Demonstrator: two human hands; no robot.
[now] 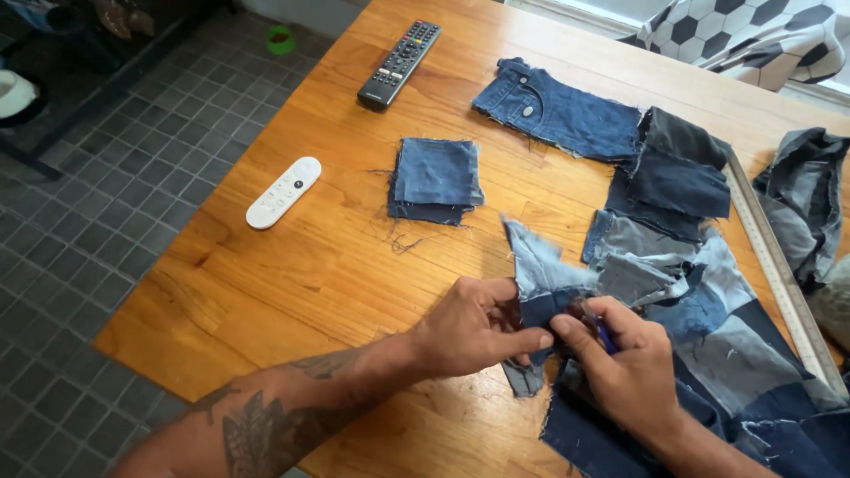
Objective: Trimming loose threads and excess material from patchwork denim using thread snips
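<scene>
Head view: hands (549, 341) on denim patchwork (708, 327).

You are looking down at a wooden table (292, 292) of warm orange planks, lit evenly by daylight. To the left of the table the floor (97, 221) is small dark grey square tiles with pale grout. Beyond the table's far right corner you see a cushion (753, 35) patterned in black and white hexagons. A small green ring (281, 39) lies on the floor beyond the table's far left edge.
</scene>
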